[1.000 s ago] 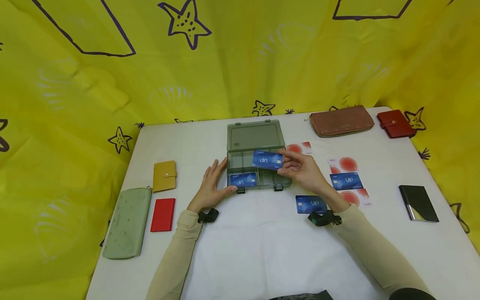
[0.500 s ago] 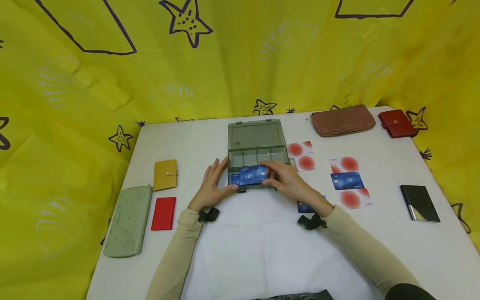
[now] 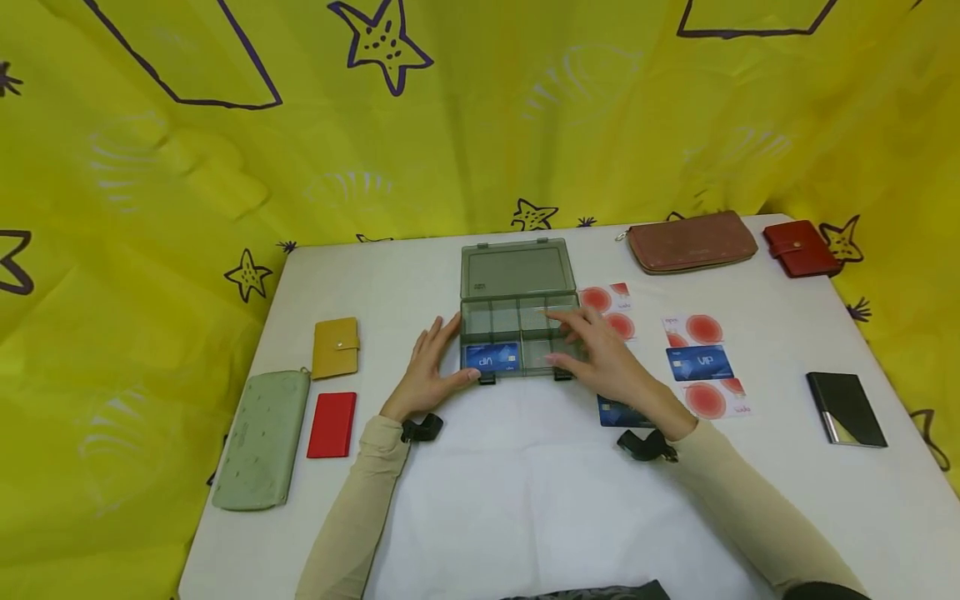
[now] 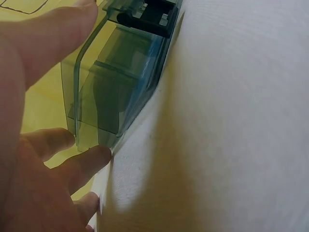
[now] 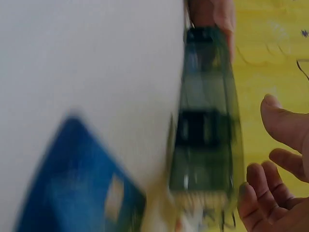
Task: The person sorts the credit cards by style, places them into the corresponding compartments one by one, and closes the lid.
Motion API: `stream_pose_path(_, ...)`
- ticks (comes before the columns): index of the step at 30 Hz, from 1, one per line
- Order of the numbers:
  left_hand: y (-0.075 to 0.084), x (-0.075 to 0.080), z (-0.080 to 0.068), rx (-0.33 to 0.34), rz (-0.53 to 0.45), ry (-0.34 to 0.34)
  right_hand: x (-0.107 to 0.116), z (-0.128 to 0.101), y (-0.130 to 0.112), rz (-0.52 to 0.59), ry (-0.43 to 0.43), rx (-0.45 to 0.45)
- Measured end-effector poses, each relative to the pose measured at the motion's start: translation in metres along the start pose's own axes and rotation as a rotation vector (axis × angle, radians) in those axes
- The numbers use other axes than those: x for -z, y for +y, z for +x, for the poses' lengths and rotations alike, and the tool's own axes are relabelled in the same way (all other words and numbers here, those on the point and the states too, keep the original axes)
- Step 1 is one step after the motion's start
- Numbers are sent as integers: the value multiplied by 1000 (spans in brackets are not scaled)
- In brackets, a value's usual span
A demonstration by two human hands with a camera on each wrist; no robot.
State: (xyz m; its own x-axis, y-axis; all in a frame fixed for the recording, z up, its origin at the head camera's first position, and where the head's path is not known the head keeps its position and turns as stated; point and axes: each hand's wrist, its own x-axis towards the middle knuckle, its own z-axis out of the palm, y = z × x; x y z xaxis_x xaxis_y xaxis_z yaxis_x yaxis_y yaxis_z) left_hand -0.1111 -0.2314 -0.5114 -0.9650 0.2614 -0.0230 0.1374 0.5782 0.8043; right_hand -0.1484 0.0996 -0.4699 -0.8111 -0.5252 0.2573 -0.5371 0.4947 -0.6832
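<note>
A smoky clear compartment box (image 3: pixel 510 321) lies with its lid (image 3: pixel 515 271) swung back. A blue VIP card (image 3: pixel 492 358) lies in its front-left compartment. My left hand (image 3: pixel 431 367) rests against the box's left end with straight fingers and its thumb at the front edge; the left wrist view shows these fingers (image 4: pixel 63 164) at the box corner (image 4: pixel 120 72). My right hand (image 3: pixel 600 354) hovers empty over the box's right compartments, fingers relaxed. In the right wrist view its fingers (image 5: pixel 270 193) are spread beside the box (image 5: pixel 205 121).
Beside my right wrist lies a blue card (image 3: pixel 615 410). Right of the box are another blue card (image 3: pixel 699 362) and red-circle cards (image 3: pixel 697 329). A brown wallet (image 3: pixel 692 241), red wallet (image 3: pixel 799 247) and black case (image 3: pixel 846 408) lie right; a yellow wallet (image 3: pixel 336 347), red case (image 3: pixel 332 424) and green pouch (image 3: pixel 262 437) lie left.
My right hand carried a blue card down into the box's front-left compartment, let it go and drew back to the right, empty. The left hand stayed on the box.
</note>
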Motion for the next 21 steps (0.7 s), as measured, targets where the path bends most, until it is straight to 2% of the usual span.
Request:
stream_pose_path(2,1,0,0,-3,0,1,15,-11,7,-4,47,-10)
stream_pose_path(4,1,0,0,2,-1,1,30,-24,13,-28,53,-47)
stream_pose_path(6,2,-1,0,7,-2,-1,46,-39,18,-62,15,-108)
stream_pose_path(10,1,-1,0,15,10,-6,68,-70,25,-125,-121,-228)
stream_pose_path(15,1,0,-1,33,15,-6,73,-94,28,-200,-222,-302)
stream_pose_path(21,2,-2,-1,23,0,3,68,-103,31,-240,-223,-320)
